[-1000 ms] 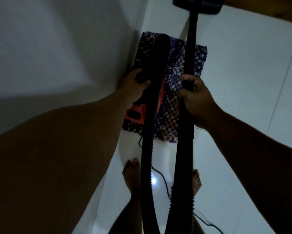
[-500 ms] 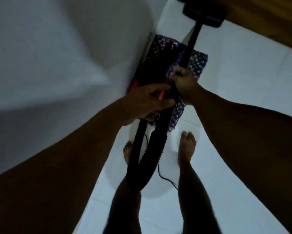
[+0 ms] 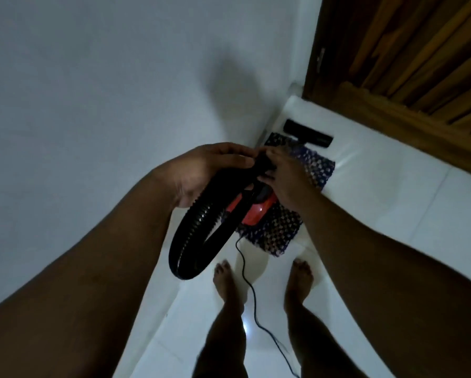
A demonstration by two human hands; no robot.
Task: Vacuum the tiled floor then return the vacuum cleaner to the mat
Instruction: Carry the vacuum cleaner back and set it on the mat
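While my left hand [image 3: 201, 173] curls its fingers over the black hose [image 3: 190, 241], my right hand [image 3: 283, 175] grips the hose end | hose loops down toward my feet | red vacuum cleaner [image 3: 256, 211] sits on the woven mat [image 3: 316, 170] by the wall | floor head [image 3: 308, 136] lies just beyond the mat | cord [image 3: 252, 290] trails across the tiled floor [image 3: 392, 214]

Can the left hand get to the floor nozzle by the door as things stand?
Probably not without letting go: the left hand holds the looped black hose, and the floor nozzle lies beyond the mat and the right hand, down on the floor tiles. Nothing covers it, though.
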